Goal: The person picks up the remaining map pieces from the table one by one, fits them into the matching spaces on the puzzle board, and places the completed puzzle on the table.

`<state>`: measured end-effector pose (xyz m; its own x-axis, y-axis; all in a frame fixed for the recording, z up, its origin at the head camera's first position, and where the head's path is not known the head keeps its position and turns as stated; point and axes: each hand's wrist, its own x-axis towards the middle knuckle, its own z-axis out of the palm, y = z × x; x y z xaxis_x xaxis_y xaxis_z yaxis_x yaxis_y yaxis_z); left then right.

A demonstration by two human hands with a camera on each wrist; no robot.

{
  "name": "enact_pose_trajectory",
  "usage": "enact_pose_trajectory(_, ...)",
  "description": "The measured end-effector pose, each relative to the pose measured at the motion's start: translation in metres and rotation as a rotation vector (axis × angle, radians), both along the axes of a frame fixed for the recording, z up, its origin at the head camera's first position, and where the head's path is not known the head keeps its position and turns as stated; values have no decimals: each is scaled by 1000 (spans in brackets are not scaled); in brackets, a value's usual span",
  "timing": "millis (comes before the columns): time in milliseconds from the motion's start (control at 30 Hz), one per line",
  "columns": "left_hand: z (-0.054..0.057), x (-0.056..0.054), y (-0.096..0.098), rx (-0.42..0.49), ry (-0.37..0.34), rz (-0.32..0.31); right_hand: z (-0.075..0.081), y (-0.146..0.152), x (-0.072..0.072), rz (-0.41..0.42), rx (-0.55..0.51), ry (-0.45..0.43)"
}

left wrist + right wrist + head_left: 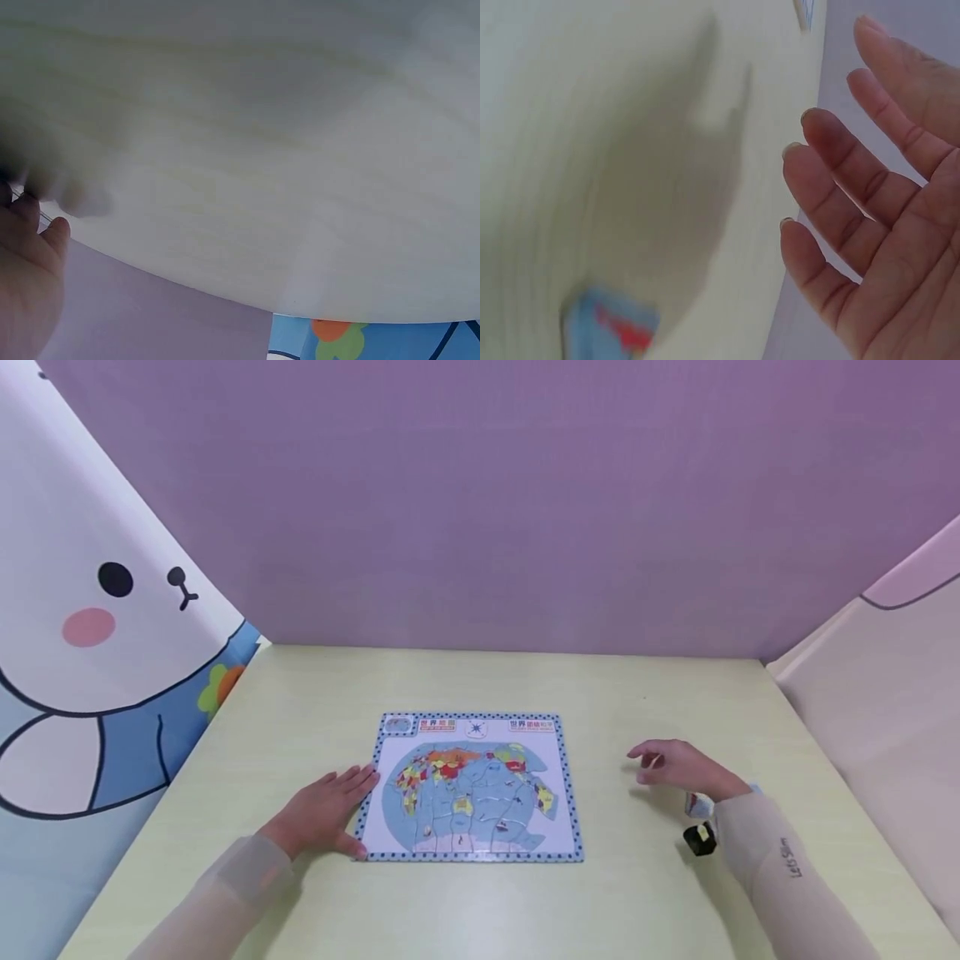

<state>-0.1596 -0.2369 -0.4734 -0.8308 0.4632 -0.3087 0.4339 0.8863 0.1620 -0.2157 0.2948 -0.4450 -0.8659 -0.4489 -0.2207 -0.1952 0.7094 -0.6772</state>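
Observation:
A world map jigsaw puzzle (476,802) with a blue dotted border lies flat on the table. Joined pieces cover much of the oval map, while white backing shows among the pieces along its right side. My left hand (324,810) rests at the board's left edge, fingers straight and thumb near the lower left corner. To the right of the board, my right hand (678,764) is held over the table with loosely bent fingers and nothing in them. A loose blue puzzle piece with a red patch (615,326) lies below it, partly hidden by the wrist in the head view.
The pale wood-grain table (330,685) reaches back to a purple cloth wall (510,510). A cartoon-printed cloth (120,693) stands on the left side and a pale one on the right (885,710). A small black device (700,839) sits by the right sleeve.

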Motion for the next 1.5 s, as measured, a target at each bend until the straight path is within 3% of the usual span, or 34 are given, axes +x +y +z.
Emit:
enact_pose_trajectory(600, -4, -3, -2, 1, 21, -22, -4, 73, 17, -112, 91, 59)
enact_pose_trajectory(1000, -4, -3, -3, 4, 25, -23, -8, 84, 30, -133, 81, -8)
enact_pose_trajectory(1500, -3, -3, -1, 11, 22, -34, -13, 86, 32, -130, 77, -18)
